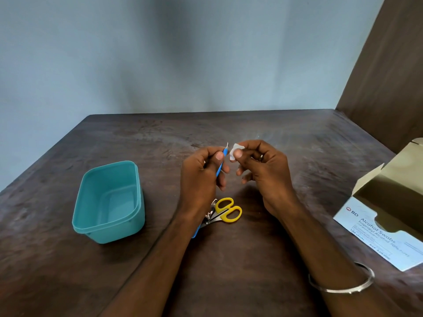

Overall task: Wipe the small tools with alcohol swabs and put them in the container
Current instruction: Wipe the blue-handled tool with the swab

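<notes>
My left hand (202, 172) grips a thin blue-handled tool (221, 164) upright, its small metal tip pointing up. Just to its right, my right hand (263, 167) pinches a small white alcohol swab (234, 152) between thumb and forefinger, a short gap from the tool's tip. Below the hands, yellow-handled scissors (227, 210) and a metal nail clipper (211, 212) lie on the table, partly hidden by my left wrist. A teal plastic container (109, 202) with nothing in it stands to the left.
An open box of alcohol swabs (386, 223) lies at the right edge of the dark wooden table (251, 259). A brown panel rises at the far right and a blue wall stands behind the table. A metal bangle (343, 284) circles my right wrist.
</notes>
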